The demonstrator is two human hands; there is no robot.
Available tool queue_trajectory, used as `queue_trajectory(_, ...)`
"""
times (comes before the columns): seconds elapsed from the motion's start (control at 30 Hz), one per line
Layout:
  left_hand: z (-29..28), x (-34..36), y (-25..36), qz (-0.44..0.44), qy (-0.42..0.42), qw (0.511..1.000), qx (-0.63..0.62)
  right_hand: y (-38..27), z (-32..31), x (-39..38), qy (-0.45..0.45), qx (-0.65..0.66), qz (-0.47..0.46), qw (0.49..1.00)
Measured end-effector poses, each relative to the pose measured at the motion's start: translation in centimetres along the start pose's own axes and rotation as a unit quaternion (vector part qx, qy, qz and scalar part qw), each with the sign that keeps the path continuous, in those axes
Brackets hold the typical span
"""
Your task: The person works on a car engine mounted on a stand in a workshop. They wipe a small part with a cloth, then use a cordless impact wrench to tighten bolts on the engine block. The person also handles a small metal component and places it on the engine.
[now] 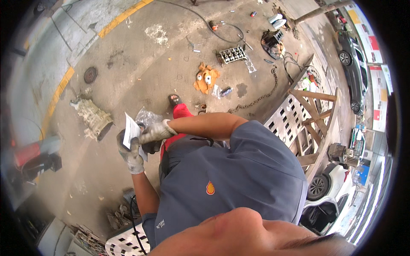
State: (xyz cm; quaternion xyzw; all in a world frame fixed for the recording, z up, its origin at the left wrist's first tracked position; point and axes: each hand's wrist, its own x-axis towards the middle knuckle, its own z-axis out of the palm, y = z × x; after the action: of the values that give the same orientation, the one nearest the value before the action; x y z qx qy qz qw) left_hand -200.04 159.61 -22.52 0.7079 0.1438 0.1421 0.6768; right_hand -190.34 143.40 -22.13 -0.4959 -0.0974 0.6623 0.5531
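Observation:
Both my hands wear whitish work gloves with dark, soiled patches and meet in front of my body at the left. In my left hand [133, 157] a folded white paper sheet [129, 131] with print stands upright, fingers closed around its lower part. Against the sheet's right side is my right hand [154, 132], its fingers curled; what lies inside them is hidden. A crumpled clear plastic bag [148, 115] shows just beyond the right hand. A grey metal gearbox housing [95, 118] rests on the floor to the left of my hands.
On the concrete floor ahead lie an engine cylinder head [232, 55], an orange cloth [206, 78], a can [226, 91], a chain [260, 100] and a dark disc [90, 75]. A perforated metal rack [283, 114] stands at right, with parked cars [353, 72] beyond.

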Motion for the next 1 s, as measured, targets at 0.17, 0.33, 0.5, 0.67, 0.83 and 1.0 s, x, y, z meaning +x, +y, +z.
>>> queue_trajectory(0.17, 0.8, 0.5, 0.2, -0.019, 0.032, 0.999, -0.033, 1.6, -0.5, 2.9, -0.014, -0.03, -0.033, 0.999)
queue_trajectory(0.33, 1.0, 0.3, 0.2, -0.026, 0.014, 1.0, 0.004, 2.1, -0.5, 4.4, -0.021, -0.064, -0.026, 0.997)
queue_trajectory(0.5, 0.4, -0.4, -1.4, -0.016, -0.022, 0.999, 0.045, 3.6, -0.1, 6.3, 0.002, -0.095, 0.015, 0.995)
queue_trajectory(0.67, 0.6, -1.6, -2.9, -0.001, -0.022, 0.996, 0.082, 3.9, 1.9, 5.6, 0.084, -0.056, 0.012, 0.995)
queue_trajectory(0.83, 1.2, -1.2, -2.8, -0.025, 0.008, 0.998, 0.056, 3.4, 1.7, 4.3, 0.145, -0.186, -0.026, 0.971)
queue_trajectory(1.0, 1.3, -0.4, -2.1, -0.014, 0.023, 0.999, 0.02, 0.4, 1.9, 1.7, 0.089, -0.028, -0.005, 0.996)
